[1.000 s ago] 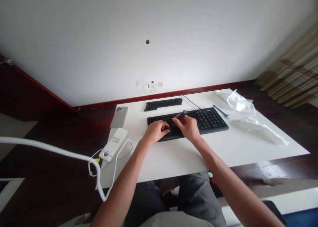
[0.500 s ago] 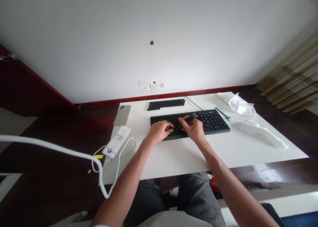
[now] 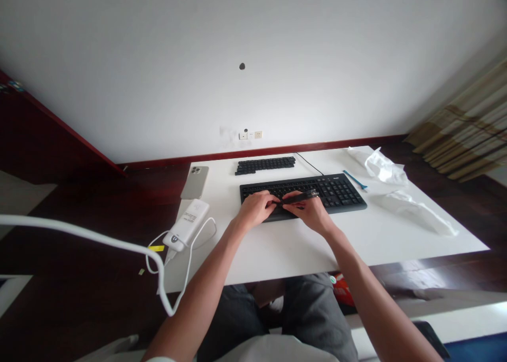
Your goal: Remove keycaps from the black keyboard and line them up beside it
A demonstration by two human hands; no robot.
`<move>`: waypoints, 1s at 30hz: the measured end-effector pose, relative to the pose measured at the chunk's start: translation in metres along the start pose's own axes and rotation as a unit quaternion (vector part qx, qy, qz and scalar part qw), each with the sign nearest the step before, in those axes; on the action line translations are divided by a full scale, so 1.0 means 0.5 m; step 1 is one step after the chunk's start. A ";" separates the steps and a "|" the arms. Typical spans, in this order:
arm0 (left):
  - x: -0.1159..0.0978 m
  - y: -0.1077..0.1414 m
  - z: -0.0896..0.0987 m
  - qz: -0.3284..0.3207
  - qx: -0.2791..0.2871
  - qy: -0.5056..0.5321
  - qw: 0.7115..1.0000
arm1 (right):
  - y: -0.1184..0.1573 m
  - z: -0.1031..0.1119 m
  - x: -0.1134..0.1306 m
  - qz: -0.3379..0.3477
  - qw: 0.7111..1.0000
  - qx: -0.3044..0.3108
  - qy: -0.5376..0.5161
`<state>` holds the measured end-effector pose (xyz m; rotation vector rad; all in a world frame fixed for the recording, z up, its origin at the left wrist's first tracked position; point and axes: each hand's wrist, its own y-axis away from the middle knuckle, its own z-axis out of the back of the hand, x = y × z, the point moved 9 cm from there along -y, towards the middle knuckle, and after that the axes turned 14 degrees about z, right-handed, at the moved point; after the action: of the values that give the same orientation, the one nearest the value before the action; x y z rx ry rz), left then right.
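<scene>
A black keyboard [image 3: 340,193] lies on the white table, with both hands over its left and middle part. My right hand [image 3: 311,209] is closed round a dark handheld tool [image 3: 303,196], held low and nearly flat above the keys. Just left of it, my left hand [image 3: 257,206] rests on the front left part of the keyboard, fingers bent together. Its fingertips almost meet the right ones, and anything between them is too small to make out. Behind the keyboard sit rows of loose black keycaps [image 3: 265,164].
On the table's left are a phone [image 3: 195,182] and a white power bank [image 3: 187,225] with a white cable [image 3: 99,238]. To the right lie a blue brush-like tool [image 3: 355,180] and crumpled clear plastic bags [image 3: 384,169]. A black cord runs behind the keyboard.
The right hand has turned and lowered, so the dark tool lies flatter. Its fingertips have come nearer to those of my left hand, which has barely moved.
</scene>
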<state>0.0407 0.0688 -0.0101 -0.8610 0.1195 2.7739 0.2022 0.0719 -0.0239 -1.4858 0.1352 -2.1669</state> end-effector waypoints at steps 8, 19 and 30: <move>0.002 -0.002 0.001 -0.007 -0.001 0.011 1.000 | -0.024 -0.023 0.023 0.002 0.998 0.047 0.051; 0.000 -0.001 -0.002 -0.005 0.000 -0.013 1.000 | -0.004 -0.013 0.011 0.038 0.996 0.026 0.073; 0.002 -0.003 -0.004 -0.001 0.003 -0.016 1.000 | -0.015 -0.015 0.020 0.028 0.994 0.022 0.104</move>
<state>0.0414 0.0699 -0.0122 -0.8158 0.1215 2.7819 0.1900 0.0724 -0.0159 -1.2152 0.1971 -2.2597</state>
